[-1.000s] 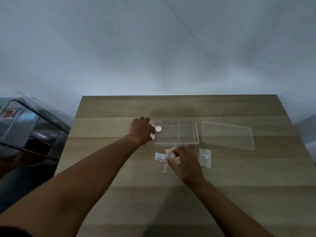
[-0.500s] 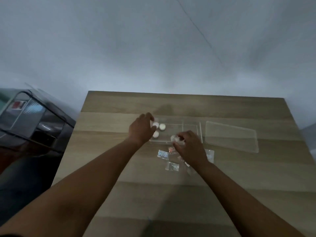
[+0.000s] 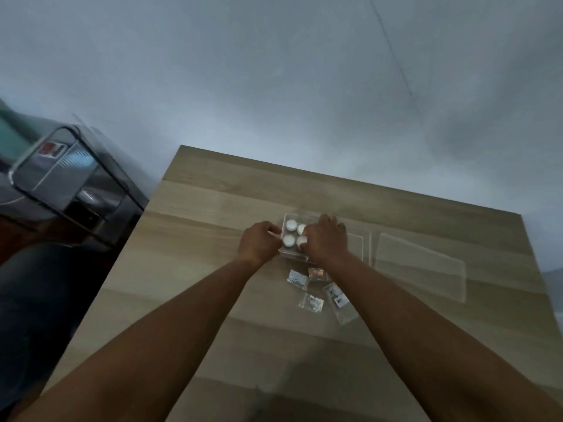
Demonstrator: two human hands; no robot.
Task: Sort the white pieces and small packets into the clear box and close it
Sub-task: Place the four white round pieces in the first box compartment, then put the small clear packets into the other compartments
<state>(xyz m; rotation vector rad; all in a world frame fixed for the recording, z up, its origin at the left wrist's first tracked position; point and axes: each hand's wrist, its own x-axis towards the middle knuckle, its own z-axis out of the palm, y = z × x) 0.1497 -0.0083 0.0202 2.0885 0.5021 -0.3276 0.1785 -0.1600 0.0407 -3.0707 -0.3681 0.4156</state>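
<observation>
The clear box (image 3: 365, 245) lies open on the wooden table, divided into compartments. Several round white pieces (image 3: 291, 224) sit in its left compartment. My left hand (image 3: 258, 242) grips the box's left wall. My right hand (image 3: 326, 242) reaches over the box from the right, its fingertips closed on the near-right white piece (image 3: 302, 240) inside that compartment. Small clear packets lie on the table just in front of the box: one with silvery bits (image 3: 297, 278), an orange one (image 3: 316, 273), another silvery one (image 3: 311, 301) and a longer one (image 3: 337, 296) beside my right forearm.
The box's clear lid (image 3: 420, 267) lies flat to the right of the box. A dark chair-like object with a shiny frame (image 3: 70, 190) stands off the table's left edge. A plain grey wall rises behind the table.
My right hand has moved from the packets up and left over the box, carrying a white piece into the left compartment. My left hand has slid back to the box's left wall.
</observation>
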